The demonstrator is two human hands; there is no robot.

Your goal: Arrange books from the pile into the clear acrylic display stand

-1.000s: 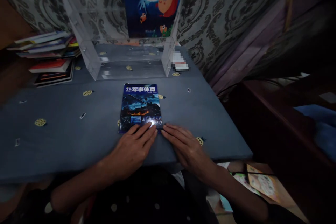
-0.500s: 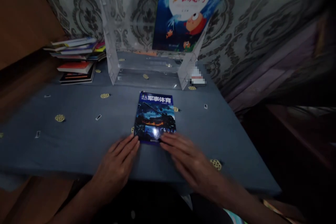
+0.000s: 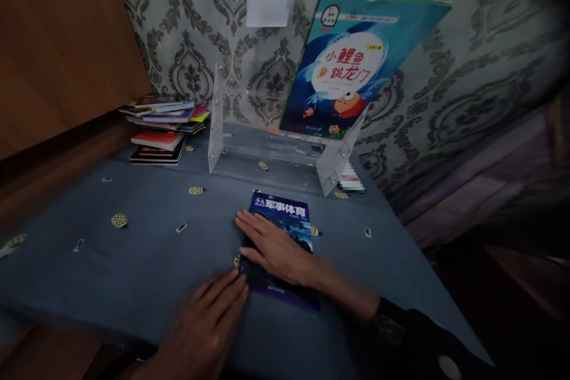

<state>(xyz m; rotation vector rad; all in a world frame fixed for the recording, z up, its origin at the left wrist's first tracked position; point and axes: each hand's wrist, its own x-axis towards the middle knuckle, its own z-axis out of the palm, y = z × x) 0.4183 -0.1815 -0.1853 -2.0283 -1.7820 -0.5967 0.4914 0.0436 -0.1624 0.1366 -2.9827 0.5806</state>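
A dark blue magazine (image 3: 285, 208) with white Chinese lettering lies flat on the cloth-covered table in front of me. My right hand (image 3: 276, 249) reaches across its cover, fingers stretched out and fingertips at the left edge. The hand and wrist hide much of the cover picture. My left hand (image 3: 214, 314) rests flat at the magazine's lower left corner, fingers extended, with the fingertips at the edge. Neither hand grips anything.
A clear acrylic rack (image 3: 267, 175) stands behind the magazine, with a blue children's picture book (image 3: 338, 77) upright at its right side. Further left is a stack of books (image 3: 158, 139). The patterned tablecloth (image 3: 146, 273) covers the table; a wooden panel (image 3: 66, 53) rises at left.
My right hand has moved from the magazine's lower right corner up and left across the cover. My left hand stays by the lower left corner. The head view has tilted upward.
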